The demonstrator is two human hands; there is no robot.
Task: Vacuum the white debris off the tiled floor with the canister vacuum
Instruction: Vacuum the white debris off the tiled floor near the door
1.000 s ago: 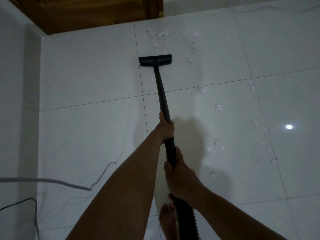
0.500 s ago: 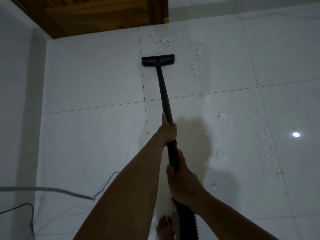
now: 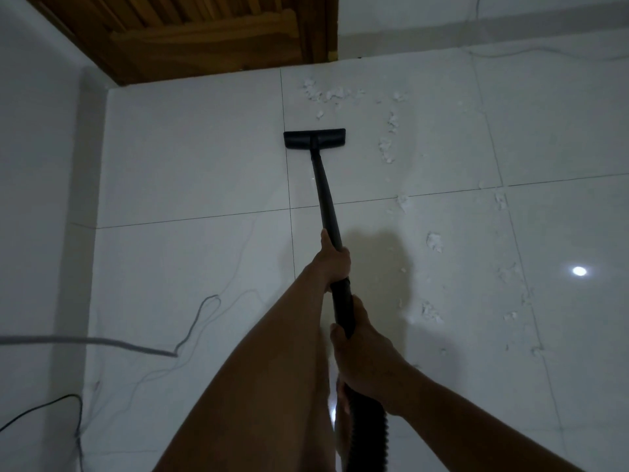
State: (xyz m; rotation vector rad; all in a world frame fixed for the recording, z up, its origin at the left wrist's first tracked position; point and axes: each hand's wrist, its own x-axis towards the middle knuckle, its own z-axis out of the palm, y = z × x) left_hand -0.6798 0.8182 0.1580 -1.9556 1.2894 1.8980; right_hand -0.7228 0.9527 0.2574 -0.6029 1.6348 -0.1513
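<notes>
Beside a wooden door (image 3: 204,35), cables (image 3: 192,330) lie on the tiles (image 3: 190,172) at left. The left hand (image 3: 335,264) and right hand (image 3: 364,352) grip the black wand (image 3: 326,199); the nozzle (image 3: 315,138) lies flat, with white debris (image 3: 387,149) scattered to its right.

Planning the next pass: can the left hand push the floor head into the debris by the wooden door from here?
Probably yes: the left hand grips the wand, and only bare tile lies between the floor head and that debris.

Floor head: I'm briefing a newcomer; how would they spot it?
Find the wooden door at the top. Below its right end, on the tiled floor, lies the floor head. It alone is a flat black bar capping the wand, left of white debris.
</notes>
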